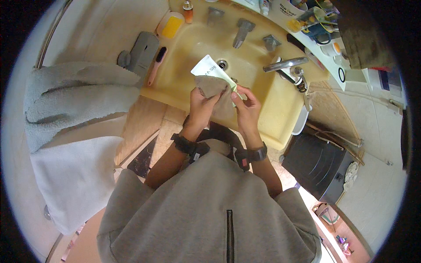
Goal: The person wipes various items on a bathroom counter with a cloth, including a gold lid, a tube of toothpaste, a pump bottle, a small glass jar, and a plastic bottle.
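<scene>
A white squeeze tube (207,66) with a light green end slants over the yellow sink basin (250,94). Its wide flat end points up and to the left. A grey-brown cloth (212,85) lies against the tube and covers part of it, with its lower part hanging between my hands. My left hand (201,109) is closed on the cloth, the thumb pressing it. At the tube's narrow green end, my right hand (248,109) pinches with its fingertips; cloth touches that spot too. Where the tube runs beneath the cloth, it is hidden.
Behind the basin stand a faucet (243,33) and a second curved chrome spout (285,64). A pink-handled brush (158,65), a soap dish with a yellow bar (171,27) and an orange bottle (187,12) sit along the left rim. Towels (79,96) hang at left. A shelf (320,57) holds toiletries at right.
</scene>
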`<state>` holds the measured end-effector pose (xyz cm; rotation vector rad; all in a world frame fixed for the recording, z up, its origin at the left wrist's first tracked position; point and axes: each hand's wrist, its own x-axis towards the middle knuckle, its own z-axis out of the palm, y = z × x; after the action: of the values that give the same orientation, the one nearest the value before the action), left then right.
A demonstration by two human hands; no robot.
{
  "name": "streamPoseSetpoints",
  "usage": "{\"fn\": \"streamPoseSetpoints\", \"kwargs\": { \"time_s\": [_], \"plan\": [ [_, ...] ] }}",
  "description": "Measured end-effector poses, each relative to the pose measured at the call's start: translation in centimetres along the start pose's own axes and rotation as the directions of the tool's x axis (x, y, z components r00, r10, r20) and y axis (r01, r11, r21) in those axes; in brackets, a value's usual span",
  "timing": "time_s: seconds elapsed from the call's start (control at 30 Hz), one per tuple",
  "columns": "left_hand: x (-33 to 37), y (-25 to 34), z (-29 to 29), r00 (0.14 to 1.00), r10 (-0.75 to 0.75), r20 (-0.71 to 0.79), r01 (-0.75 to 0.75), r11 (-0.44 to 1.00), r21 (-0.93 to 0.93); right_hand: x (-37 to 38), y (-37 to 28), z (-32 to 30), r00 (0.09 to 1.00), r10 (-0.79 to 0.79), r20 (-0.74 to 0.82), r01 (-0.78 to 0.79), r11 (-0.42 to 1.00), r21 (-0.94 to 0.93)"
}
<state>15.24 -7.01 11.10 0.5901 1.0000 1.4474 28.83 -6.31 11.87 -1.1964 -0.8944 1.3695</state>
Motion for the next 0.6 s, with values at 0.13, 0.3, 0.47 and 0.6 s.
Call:
{"fn": "streamPoseSetpoints", "kwargs": {
  "time_s": [0.13,0.3,0.47,0.6],
  "plan": [
    [0.6,1.1,-0.2,1.0,-0.016,0.002,0.016,1.0,0.011,0.0,-0.8,0.0,0.999,-0.04,0.025,0.039,0.999,0.029],
    [1.5,2.2,-1.0,0.998,-0.024,-0.06,0.021,0.999,-0.04,-0.2,-1.8,0.0,0.995,-0.068,0.074,0.066,0.997,0.037],
    [2.4,2.8,-1.6,0.996,0.003,-0.093,-0.012,0.995,-0.097,-0.3,-2.2,0.0,0.99,-0.063,0.127,0.048,0.992,0.118],
    [2.8,3.5,-1.8,0.993,0.029,-0.115,-0.051,0.979,-0.195,-0.4,-2.0,-0.5,0.987,-0.032,0.155,0.02,0.997,0.076]
  ]
}}
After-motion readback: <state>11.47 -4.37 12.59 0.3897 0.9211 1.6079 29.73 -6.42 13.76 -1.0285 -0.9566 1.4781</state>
